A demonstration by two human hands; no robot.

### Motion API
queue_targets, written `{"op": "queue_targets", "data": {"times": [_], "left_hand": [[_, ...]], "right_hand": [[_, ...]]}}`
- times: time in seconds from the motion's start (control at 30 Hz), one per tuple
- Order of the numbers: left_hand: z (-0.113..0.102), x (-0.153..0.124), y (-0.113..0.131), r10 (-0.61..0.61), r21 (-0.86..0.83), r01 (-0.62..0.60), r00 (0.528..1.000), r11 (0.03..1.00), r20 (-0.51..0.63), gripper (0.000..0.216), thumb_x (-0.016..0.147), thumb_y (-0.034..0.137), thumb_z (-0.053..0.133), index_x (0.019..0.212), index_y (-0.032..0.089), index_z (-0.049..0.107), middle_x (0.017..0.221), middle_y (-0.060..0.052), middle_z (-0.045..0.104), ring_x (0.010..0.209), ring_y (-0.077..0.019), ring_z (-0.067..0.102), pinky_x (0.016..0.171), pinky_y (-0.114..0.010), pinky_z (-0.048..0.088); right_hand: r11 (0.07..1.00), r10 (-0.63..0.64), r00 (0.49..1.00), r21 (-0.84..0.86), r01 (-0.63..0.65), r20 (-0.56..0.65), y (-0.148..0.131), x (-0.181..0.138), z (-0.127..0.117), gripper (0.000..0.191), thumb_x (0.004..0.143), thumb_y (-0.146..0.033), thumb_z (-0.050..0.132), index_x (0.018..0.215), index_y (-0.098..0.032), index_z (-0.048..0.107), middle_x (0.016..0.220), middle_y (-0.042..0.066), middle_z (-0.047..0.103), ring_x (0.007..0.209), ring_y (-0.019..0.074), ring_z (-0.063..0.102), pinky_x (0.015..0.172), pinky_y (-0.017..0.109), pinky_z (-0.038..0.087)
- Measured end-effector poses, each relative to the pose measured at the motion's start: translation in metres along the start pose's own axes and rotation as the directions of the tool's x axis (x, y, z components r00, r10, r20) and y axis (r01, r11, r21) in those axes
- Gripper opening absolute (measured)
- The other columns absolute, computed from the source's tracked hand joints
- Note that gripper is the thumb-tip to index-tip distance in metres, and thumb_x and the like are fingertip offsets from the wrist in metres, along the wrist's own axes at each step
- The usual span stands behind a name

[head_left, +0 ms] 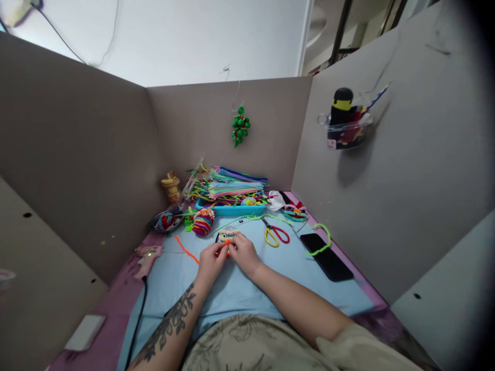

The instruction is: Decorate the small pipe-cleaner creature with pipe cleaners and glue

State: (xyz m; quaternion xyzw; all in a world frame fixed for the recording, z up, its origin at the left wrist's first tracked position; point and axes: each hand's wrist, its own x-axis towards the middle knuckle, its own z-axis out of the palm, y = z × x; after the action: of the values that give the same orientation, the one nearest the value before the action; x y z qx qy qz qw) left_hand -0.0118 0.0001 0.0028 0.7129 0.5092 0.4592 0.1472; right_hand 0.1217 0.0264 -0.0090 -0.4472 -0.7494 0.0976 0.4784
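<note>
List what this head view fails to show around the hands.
Head view only:
- Orange pipe cleaner: its end is covered by left hand and right hand.
- Craft piece behind the fingers: too small, partly hidden by them.
- Wall holder contents: dark, too small.

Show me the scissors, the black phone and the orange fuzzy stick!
Red-and-yellow-handled metal scissors (270,228), head view, where the blades meet the handles.
Flat black rectangular phone (327,256), head view, middle of its screen.
Thin orange fuzzy pipe cleaner (186,251), head view, its loose trailing stretch.
</note>
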Motion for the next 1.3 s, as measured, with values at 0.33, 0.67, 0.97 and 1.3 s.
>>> {"op": "queue_targets", "data": {"times": [0.33,0.67,0.97,1.3], "left_hand": [[-0.008,0.004,-0.006,-0.077,-0.172,0.086,0.995,0.981,0.057,0.026,0.081,0.036,0.05,0.081,0.015,0.064,0.071,-0.003,0.064,0.065,-0.0145,0.056,0.061,-0.023,0.043],[-0.014,0.005,-0.007,-0.002,-0.269,0.064,0.974,0.961,0.226,0.024,0.081,0.034,0.051,0.081,0.015,0.066,0.074,-0.004,0.066,0.068,-0.0144,0.057,0.065,-0.023,0.043],[-0.013,0.005,-0.01,-0.094,-0.2,0.129,0.98,0.971,0.175,0.019,0.077,0.031,0.054,0.077,0.014,0.065,0.069,-0.003,0.066,0.065,-0.0148,0.058,0.061,-0.023,0.043],[-0.009,0.003,-0.013,-0.07,-0.191,0.1,0.985,0.976,0.158,0.022,0.079,0.032,0.051,0.076,0.015,0.065,0.067,-0.002,0.065,0.063,-0.0135,0.057,0.061,-0.022,0.043]], "right_hand": [[0.937,-0.014,0.999,0.35,0.001,0.034,-0.005,-0.001,-0.014,0.014,0.082,-0.021,0.051,0.081,-0.019,0.065,0.079,0.005,0.064,0.079,0.0162,0.057,0.073,0.028,0.044],[0.56,0.132,0.9,0.718,-0.413,0.415,0.001,0.005,-0.018,0.02,0.069,-0.031,0.068,0.073,-0.016,0.056,0.055,-0.004,0.057,0.047,0.0082,0.049,0.045,0.019,0.035],[0.711,0.117,0.934,0.628,-0.317,0.338,0.001,0.004,-0.017,0.022,0.07,-0.035,0.067,0.078,-0.015,0.068,0.065,0.002,0.064,0.059,0.0125,0.057,0.056,0.024,0.044],[0.864,0.034,0.975,0.485,-0.139,0.218,-0.006,0.002,-0.021,0.009,0.077,-0.023,0.058,0.077,-0.016,0.065,0.074,0.002,0.061,0.067,0.0121,0.056,0.063,0.024,0.045]]}}
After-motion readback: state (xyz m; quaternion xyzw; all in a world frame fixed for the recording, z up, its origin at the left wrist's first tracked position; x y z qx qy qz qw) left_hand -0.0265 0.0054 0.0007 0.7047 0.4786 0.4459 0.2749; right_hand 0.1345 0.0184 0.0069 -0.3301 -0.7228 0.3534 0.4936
